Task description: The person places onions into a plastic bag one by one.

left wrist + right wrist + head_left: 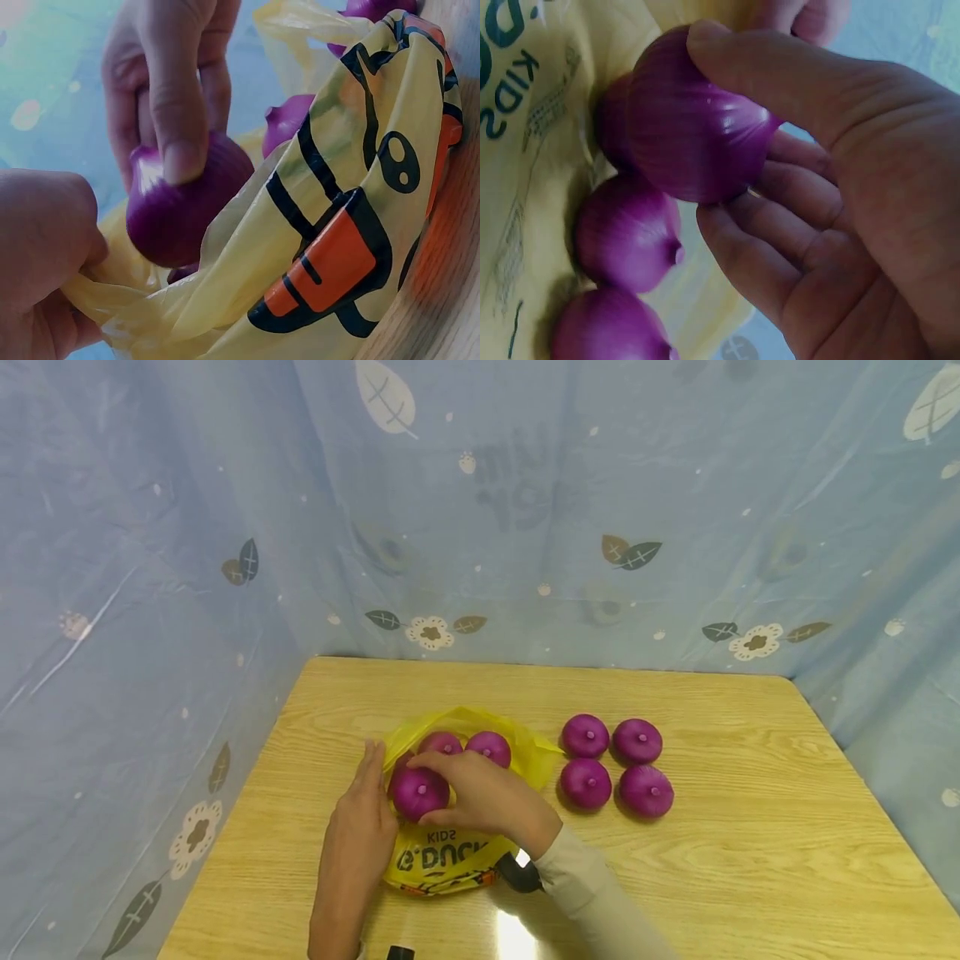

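the right hand point(480, 789) is curled round a purple onion point(421, 793), thumb on one side and fingers on the other, with the onion at the mouth of the yellow bag point(411, 845). the left hand point(362, 827) is closed on the bag's rim, pinching the thin plastic between thumb and fingers. to work cleanly here, i'd have the left hand hold that rim taut and wide, so the film doesn't fold over the onion. the round, glossy skin could slip, so a light grip round its fullest part seems best, moved slowly, clear of the other onions point(491, 748) inside.

for room, the bag's right-hand tip reaches just beside four loose onions point(586, 783) in two rows, so a wide swing of the right forearm could knock the nearer ones. past them, the surface point(765, 827) lies open to its right edge. on the left there's less bare wood before the edge, and a patterned curtain point(540, 502) stands behind the far edge.
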The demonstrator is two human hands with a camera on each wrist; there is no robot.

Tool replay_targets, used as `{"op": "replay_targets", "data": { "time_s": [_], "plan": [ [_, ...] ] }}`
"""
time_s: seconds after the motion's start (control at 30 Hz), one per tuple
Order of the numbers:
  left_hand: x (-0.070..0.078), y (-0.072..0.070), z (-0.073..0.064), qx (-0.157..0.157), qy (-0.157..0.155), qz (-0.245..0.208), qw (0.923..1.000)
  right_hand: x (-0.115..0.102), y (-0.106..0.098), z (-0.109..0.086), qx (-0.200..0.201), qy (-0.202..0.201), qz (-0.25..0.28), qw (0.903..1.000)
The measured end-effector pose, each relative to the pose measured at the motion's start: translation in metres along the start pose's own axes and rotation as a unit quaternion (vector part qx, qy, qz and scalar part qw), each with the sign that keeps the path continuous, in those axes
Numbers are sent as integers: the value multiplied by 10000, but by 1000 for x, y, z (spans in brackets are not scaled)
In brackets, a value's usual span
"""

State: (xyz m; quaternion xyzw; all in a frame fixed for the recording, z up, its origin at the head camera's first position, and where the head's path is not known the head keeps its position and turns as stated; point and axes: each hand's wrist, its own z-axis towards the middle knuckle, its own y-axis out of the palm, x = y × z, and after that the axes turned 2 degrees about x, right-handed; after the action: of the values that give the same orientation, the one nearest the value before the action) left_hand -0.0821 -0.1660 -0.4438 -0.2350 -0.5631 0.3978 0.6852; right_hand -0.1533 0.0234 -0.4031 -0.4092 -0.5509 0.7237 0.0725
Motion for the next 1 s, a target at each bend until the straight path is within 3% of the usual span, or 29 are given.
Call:
{"op": "replay_targets", "data": {
  "time_s": [0.5,0.8,1.0],
  "plan": [
    [1,2,0,64,52,-40,10000,3,29,15,-370,-381,-55,9986],
    [1,2,-1,157,165,-59,9997,5,36,20,-577,-494,-148,9970],
    [2,3,-3,271,200,-76,9994,9,42,23,-661,-793,-256,9943]
  ]
}}
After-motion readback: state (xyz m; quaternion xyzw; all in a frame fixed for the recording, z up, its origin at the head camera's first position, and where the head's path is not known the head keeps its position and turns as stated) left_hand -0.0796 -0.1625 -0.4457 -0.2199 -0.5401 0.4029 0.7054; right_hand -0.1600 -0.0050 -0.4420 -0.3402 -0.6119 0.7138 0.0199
